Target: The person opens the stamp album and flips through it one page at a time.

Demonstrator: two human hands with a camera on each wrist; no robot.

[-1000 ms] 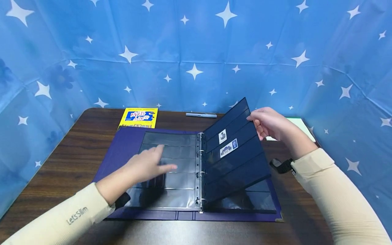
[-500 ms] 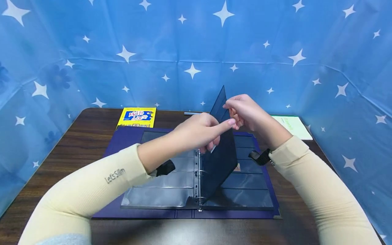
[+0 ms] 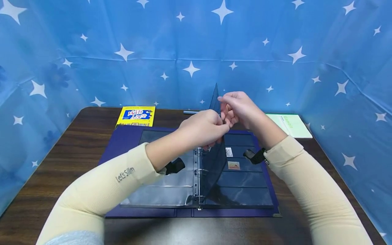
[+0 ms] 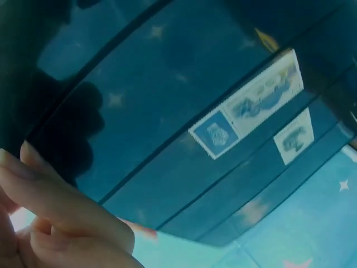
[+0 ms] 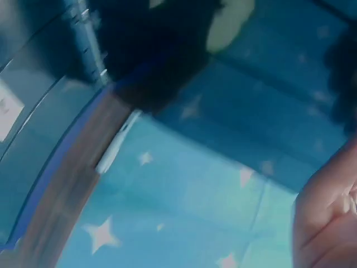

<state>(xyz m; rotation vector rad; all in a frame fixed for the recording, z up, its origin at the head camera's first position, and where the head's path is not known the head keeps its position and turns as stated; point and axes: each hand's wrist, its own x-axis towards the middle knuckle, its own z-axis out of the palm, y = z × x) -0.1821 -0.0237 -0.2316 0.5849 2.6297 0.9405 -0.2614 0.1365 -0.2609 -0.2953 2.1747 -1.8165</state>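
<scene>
A purple stamp album [image 3: 117, 143] lies spread on the table. One dark stock page [image 3: 213, 173] stands nearly upright from its ring binding [image 3: 200, 177]. My right hand [image 3: 240, 107] pinches this page's outer edge near the top. Just below, my left hand [image 3: 203, 126] holds the same edge between thumb and fingers, which partly hide it. In the left wrist view, a long stamp pair [image 4: 245, 106] and a smaller stamp [image 4: 294, 137] sit in the raised page's strips. Beneath, on the right-hand page, are an orange-toned stamp [image 3: 234, 165] and a whitish one [image 3: 229, 152].
Behind the album's left side is a yellow booklet [image 3: 136, 115]. A blue-grey pen [image 3: 190, 112] lies at the table's back edge, partly hidden by my left hand. At back right rests a pale green notebook [image 3: 291, 126]. Blue star-printed cloth [image 3: 171, 41] hangs around the table.
The page has swung up from leaning right to nearly upright, my right hand moving left with it. My left hand has come from over the left page to the raised page's edge.
</scene>
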